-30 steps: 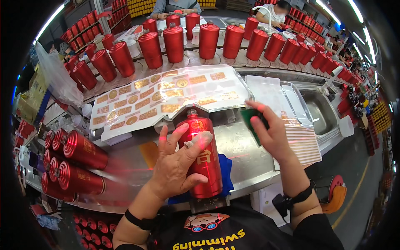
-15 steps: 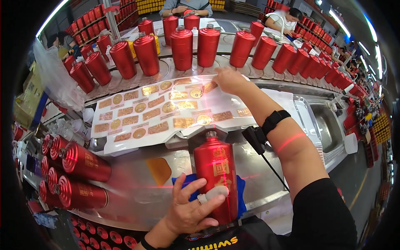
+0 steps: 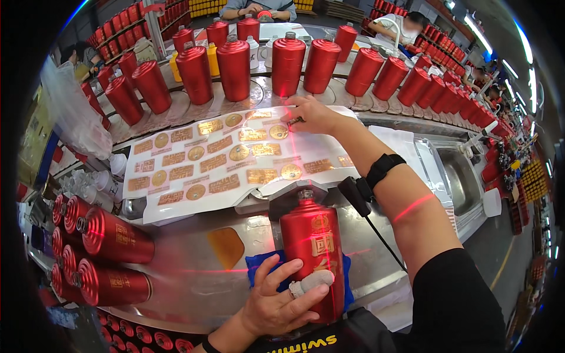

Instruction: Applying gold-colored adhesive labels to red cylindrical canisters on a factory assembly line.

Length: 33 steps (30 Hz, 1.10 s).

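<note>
Near the lower edge of the counter, your left hand wraps a red bottle that lies on a blue cloth, its silver cap pointing away from you. Your fingers are closed around the lower body of the bottle, one fingertip wrapped in pale tape, and gold markings show on the upper face. Farther out, your right hand reaches across a white sheet of gold stickers; its fingers are pinched together on a small sticker at the far edge of the sheet. A black wristband sits on that forearm, with a small black device and cord just beside it. To your left, several red bottles lie stacked on their sides, caps toward the right. Beyond the sheet, a curved row of upright red bottles stands along the far side of the counter. Other people sit at the far end.
</note>
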Each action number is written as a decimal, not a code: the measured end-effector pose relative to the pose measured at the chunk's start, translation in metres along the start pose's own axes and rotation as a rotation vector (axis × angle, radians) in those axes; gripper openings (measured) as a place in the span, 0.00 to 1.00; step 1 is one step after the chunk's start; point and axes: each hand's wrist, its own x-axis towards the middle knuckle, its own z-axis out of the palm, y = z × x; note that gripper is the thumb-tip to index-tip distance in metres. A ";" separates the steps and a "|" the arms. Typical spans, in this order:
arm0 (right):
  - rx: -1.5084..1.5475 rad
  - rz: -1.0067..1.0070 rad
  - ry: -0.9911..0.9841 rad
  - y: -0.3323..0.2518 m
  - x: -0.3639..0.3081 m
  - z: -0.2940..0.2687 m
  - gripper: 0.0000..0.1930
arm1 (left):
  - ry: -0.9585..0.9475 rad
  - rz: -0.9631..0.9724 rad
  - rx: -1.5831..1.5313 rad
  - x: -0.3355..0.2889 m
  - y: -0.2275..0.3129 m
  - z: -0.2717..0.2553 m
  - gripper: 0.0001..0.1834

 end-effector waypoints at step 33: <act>0.200 -0.375 0.400 -0.175 -0.054 -0.129 0.17 | 0.178 -0.525 -0.598 0.124 -0.078 -0.106 0.15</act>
